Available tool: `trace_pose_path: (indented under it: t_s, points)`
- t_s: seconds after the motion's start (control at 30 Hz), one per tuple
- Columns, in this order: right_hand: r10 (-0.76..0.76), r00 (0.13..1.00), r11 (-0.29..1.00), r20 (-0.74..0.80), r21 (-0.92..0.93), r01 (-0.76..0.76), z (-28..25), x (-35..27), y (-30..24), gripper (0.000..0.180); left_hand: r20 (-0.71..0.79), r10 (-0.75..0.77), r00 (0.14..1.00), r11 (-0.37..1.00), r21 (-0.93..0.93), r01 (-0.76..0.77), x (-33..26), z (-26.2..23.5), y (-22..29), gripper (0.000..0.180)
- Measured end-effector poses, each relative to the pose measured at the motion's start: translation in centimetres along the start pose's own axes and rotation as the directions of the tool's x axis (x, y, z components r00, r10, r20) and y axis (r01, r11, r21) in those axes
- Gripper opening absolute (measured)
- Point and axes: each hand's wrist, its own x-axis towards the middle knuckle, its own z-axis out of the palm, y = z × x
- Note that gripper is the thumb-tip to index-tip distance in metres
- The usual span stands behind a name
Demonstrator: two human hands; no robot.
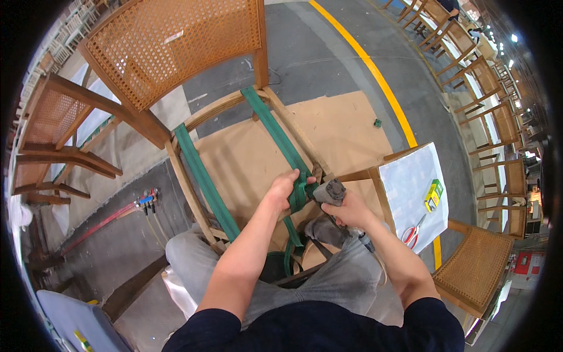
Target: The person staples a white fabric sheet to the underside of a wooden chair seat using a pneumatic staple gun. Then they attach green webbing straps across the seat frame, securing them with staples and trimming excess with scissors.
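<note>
A wooden chair frame [300,136] without a seat stands before me, its cane back [187,44] on the far side. Two green webbing straps run from its back rail toward me, a left strap [205,179] and a right strap [272,126]. My left hand [282,189] is closed on the near end of the right strap, where the webbing bunches by the front rail. In my right hand [349,208] is a grey air staple gun [330,191] with a hose at its handle. Its nose is beside the webbing; whether they touch is hidden.
At right, a white-topped stand [404,182] bears red-handled scissors [412,234] and a yellow-green box [433,195]. Cardboard [340,126] covers the floor beneath the chair. More cane chairs stand left [50,111] and right [476,267]. Air hose fittings [146,200] lie at left.
</note>
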Motion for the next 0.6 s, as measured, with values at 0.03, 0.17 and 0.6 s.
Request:
trace_pose_path:
  t_s: [0.03,0.17,0.6]
  points:
    - [-0.014,0.999,0.999,-0.051,0.036,0.015,-1.0,-0.5,0.4,0.028,0.009,0.03,0.999,0.995,0.092,-0.031,-0.2,0.5,0.0,0.041]
    - [-0.087,0.949,0.95,-0.302,0.262,0.17,-6.1,-2.7,0.5,0.023,-0.049,0.335,0.941,0.73,0.644,-0.227,-1.5,-2.1,-2.0,0.042]
    - [0.302,0.889,0.617,-0.345,0.782,0.093,-25.5,-4.0,20.1,0.043,0.186,0.438,0.88,-0.064,0.982,-0.176,-4.8,-0.8,-7.9,0.034]
